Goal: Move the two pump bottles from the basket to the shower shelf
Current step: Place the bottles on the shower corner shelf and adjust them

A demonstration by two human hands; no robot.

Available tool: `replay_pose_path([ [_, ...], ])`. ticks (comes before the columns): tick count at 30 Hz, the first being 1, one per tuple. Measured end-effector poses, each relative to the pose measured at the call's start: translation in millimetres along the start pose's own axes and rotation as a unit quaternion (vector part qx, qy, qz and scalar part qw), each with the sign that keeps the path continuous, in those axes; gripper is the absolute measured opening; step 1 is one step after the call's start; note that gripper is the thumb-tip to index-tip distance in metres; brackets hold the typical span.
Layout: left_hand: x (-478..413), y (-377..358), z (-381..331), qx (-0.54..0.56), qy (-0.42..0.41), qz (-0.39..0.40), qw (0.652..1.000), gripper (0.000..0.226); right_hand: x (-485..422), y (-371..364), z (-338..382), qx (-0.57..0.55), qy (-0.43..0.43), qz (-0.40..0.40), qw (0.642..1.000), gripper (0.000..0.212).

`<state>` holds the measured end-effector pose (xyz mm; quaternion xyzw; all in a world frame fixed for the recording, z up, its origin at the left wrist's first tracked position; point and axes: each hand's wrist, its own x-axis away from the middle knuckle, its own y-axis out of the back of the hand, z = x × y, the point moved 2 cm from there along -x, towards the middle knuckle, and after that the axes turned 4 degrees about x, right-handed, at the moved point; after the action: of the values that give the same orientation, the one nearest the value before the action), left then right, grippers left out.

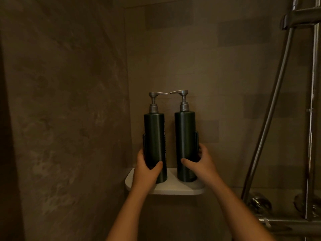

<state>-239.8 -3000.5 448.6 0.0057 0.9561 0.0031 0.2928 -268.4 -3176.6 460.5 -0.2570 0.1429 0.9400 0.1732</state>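
Observation:
Two tall dark green pump bottles with silver pumps stand upright side by side on a small white corner shelf [184, 189]. My left hand [146, 168] is wrapped around the lower part of the left bottle [154, 134]. My right hand [202, 162] grips the lower part of the right bottle [185, 134]. The two pump spouts point toward each other and nearly touch. Both bottle bases appear to rest on the shelf. The basket is out of view.
Brown tiled walls meet in a corner behind the shelf. At the right stand a chrome shower rail [312, 119], a slanted hose [271, 110] and the mixer tap [260, 204] below them.

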Motion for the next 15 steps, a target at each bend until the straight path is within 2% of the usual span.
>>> replay_pose_path([
  [9,2.1,-5.6,-3.4,-0.071,0.004,-0.089,0.993,0.080,-2.4,-9.4,-3.4,0.020,-0.012,-0.060,0.998,0.079],
  [11,2.8,-5.1,-3.4,-0.075,0.007,-0.082,0.994,0.081,-2.3,-9.2,-3.1,0.022,-0.010,-0.058,0.998,0.079],
  [15,8.0,-0.4,-2.8,0.010,0.007,-0.019,1.000,0.076,2.1,-0.9,-2.2,-0.005,0.010,-0.013,1.000,0.078],
])
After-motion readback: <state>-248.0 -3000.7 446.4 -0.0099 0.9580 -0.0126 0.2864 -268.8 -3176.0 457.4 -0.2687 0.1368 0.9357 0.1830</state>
